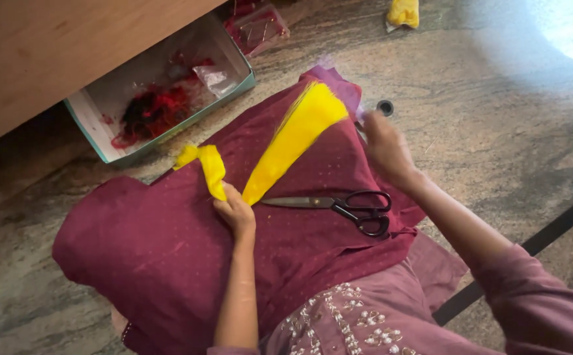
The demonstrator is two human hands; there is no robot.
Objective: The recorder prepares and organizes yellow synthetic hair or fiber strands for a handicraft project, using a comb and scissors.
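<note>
A bundle of bright yellow threads (pixel 293 135) lies fanned out on maroon cloth (pixel 161 243) draped over my lap. My left hand (pixel 236 210) pinches the bundle at its narrow end, beside a folded yellow piece (pixel 211 167). My right hand (pixel 385 148) is near the fanned far end of the threads, fingers together; it is blurred, and whether it grips strands is unclear. Black-handled scissors (pixel 342 204) rest shut on the cloth between my hands.
An open pale green box (pixel 102 141) with red and black thread sits under a wooden furniture edge (pixel 49 46). A clear packet of red items (pixel 257 29), a yellow bundle (pixel 403 12) and a small black ring (pixel 385 107) lie on the stone floor.
</note>
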